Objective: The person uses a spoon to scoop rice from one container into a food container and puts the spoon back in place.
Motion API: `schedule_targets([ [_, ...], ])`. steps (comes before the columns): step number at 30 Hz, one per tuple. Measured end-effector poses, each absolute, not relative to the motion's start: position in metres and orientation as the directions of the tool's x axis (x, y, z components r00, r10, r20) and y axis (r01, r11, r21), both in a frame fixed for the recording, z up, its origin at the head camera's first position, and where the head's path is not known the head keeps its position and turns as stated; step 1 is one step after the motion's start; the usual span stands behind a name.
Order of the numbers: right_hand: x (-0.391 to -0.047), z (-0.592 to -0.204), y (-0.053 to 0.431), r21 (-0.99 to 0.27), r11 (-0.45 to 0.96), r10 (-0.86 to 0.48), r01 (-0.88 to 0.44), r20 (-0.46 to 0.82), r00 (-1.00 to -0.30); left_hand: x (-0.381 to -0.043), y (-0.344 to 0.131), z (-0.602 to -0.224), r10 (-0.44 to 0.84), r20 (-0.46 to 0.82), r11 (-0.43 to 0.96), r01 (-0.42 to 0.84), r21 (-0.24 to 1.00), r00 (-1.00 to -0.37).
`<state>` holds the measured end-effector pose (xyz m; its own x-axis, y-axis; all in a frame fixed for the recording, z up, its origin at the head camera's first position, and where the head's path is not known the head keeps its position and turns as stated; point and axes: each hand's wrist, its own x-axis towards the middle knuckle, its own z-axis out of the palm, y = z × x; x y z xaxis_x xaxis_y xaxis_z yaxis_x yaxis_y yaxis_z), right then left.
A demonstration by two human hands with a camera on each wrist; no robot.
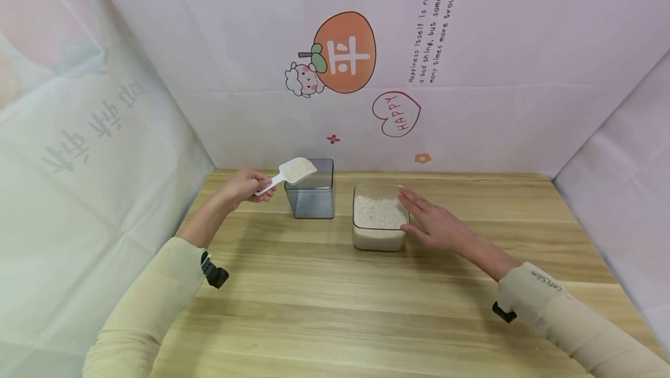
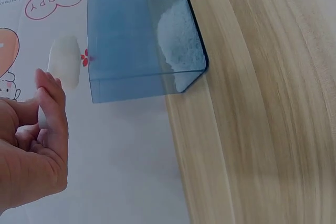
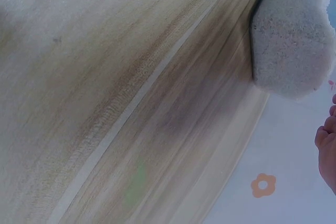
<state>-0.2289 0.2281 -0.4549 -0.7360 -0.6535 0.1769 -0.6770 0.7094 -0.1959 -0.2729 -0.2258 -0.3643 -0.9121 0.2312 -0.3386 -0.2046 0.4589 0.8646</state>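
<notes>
My left hand [image 1: 250, 185] pinches the handle of a white scoop [image 1: 289, 172] heaped with white rice-like grains. The scoop is held over the rim of a blue-grey see-through container [image 1: 313, 203]. In the left wrist view, a layer of white grains [image 2: 179, 43] lies at the bottom of that container. To the right stands a clear container [image 1: 379, 243], filled well up with the same kind of grains [image 1: 381, 213]. My right hand [image 1: 435, 225] rests with extended fingers against this container's right side and rim.
Both containers stand on a wood-grain table [image 1: 335, 308], near its back edge. A white printed sheet [image 1: 235, 64] hangs right behind the table, with more sheeting at the left and right sides. Dark wrist bands [image 1: 213, 270] sit on the sleeves.
</notes>
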Motion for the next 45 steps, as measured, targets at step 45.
schedule_targets([
  [45, -0.230, -0.455, 0.227, -0.194, 0.709, -0.655, -0.678, 0.175, -0.735, -0.279, -0.213, -0.351, 0.192, -0.283, 0.564, -0.130, 0.816, -0.940],
])
